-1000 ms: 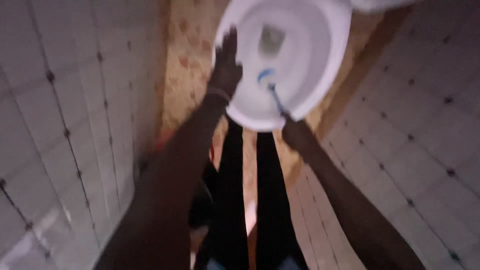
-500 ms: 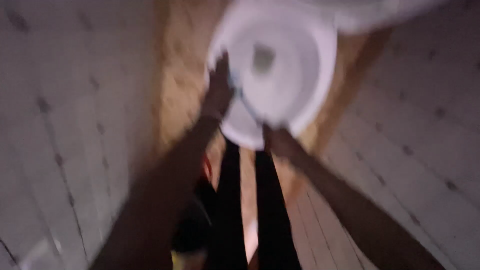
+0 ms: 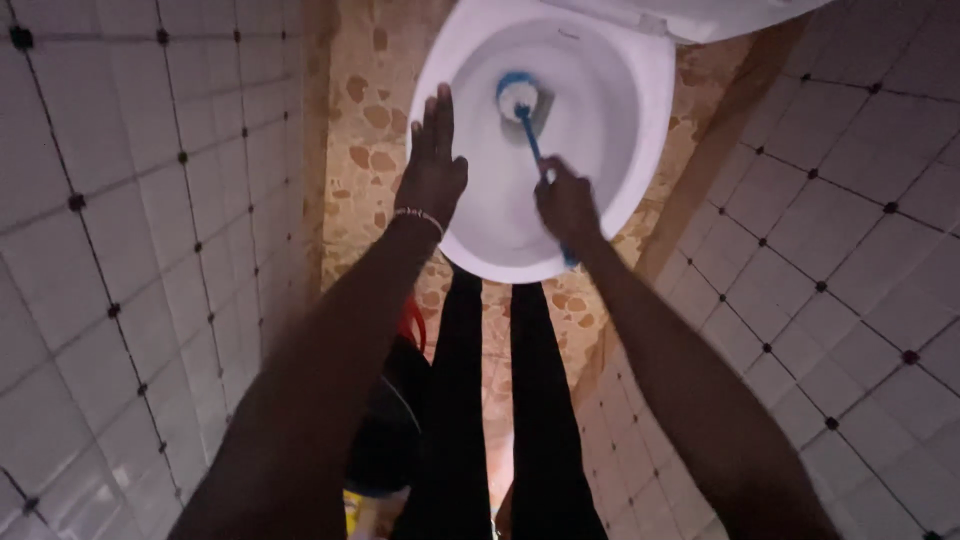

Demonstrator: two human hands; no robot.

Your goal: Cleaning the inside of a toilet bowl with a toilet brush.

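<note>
A white toilet bowl (image 3: 640, 120) fills the top middle of the view, its lid raised at the far edge. My right hand (image 3: 566, 205) grips the handle of a blue toilet brush (image 3: 518, 97), whose blue-and-white head is down in the bottom of the bowl. My left hand (image 3: 432, 165) lies flat, fingers together, on the left rim of the bowl. A thin bracelet circles my left wrist. My legs in dark trousers stand just in front of the bowl.
White tiled walls (image 3: 130, 250) with dark dots close in tightly on the left and right (image 3: 840, 260). The floor (image 3: 370, 150) has brown stone-pattern tiles. A dark bucket-like thing (image 3: 395, 420) with a red part stands at my left leg.
My right hand has moved forward over the bowl, pushing the brush head from the near wall down to the bottom. My left hand stays on the left rim. The view has steadied.
</note>
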